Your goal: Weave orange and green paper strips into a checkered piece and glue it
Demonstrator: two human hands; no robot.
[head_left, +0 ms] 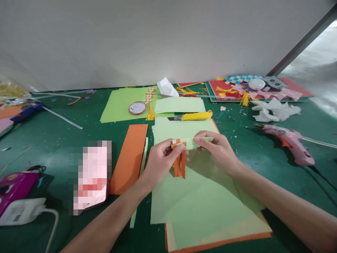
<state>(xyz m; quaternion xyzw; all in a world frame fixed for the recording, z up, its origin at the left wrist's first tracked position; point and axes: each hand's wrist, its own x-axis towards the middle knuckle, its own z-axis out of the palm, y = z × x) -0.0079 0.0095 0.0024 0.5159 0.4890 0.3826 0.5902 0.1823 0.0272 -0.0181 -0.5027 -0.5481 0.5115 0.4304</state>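
1. Far left, a magenta device (19,184) runs past the frame's edge beside a white plug (23,212); farther back lies a blue glue gun (28,111).

2. A phone (92,175), its screen pixelated, lies just beside an orange sheet (129,158). A thin pale strip (138,196) follows the sheet's right edge, and a narrow lane of green tabletop (143,230) separates it from the pale-green sheets (205,211).

3. Near the gray wall (131,42), a red-rimmed tin (137,108) sits on bright-green paper (117,103), a yellow tassel (150,114) close by.

4. The left hand (163,158) pinches a woven paper piece (179,165) between thumb and fingers, raised over the sheets with its orange ends hanging down.

5. Beyond both hands, a yellow utility knife (197,116) lies along the sheets' far edge, blade pointing left.

6. The right hand (217,144) clamps the piece's pale-green strips, thumb on top, the two hands a short gap apart.

7. At right, a broad stretch of scrap-dotted tabletop leaves sideways room between the right hand and a pink glue gun (288,140); crumpled white tissue (275,109) lies behind the tool.
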